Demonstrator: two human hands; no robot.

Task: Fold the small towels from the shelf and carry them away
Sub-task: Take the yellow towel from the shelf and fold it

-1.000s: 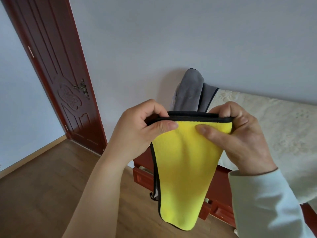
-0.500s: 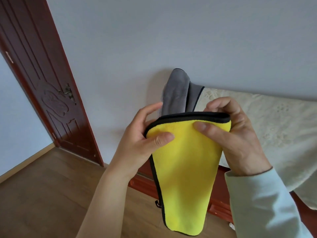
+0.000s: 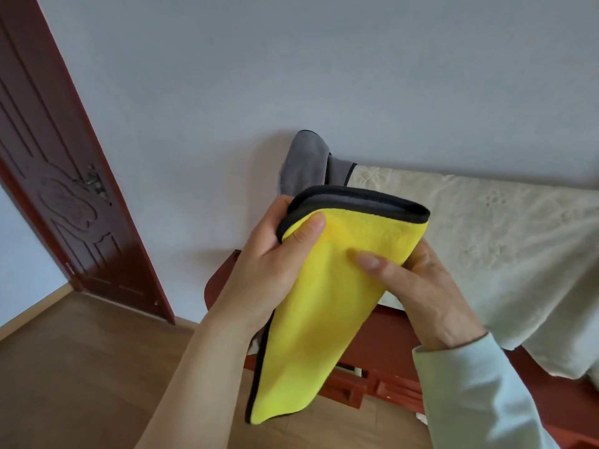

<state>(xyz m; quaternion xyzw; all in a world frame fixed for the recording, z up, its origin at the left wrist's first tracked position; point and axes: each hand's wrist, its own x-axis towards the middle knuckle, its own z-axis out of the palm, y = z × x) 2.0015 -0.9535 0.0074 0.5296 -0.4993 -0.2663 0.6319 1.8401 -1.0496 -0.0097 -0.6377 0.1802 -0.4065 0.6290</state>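
A small yellow towel (image 3: 317,319) with black trim and a grey inner side hangs folded in front of me. My left hand (image 3: 269,267) pinches its upper left corner, thumb on the yellow face. My right hand (image 3: 418,286) holds the right edge lower down, thumb pressed on the yellow side and fingers behind it. Behind the hands a grey towel (image 3: 304,163) with black trim stands up against the wall at the end of the red wooden shelf (image 3: 385,332).
A cream embroidered cloth (image 3: 486,238) covers the shelf top on the right. A dark red door (image 3: 58,176) stands at the left. Wooden floor (image 3: 81,367) spreads below.
My right hand has slid down from the towel's top right corner to its right edge. The towel's folded top has tilted toward me, showing the grey inside. The view has shifted.
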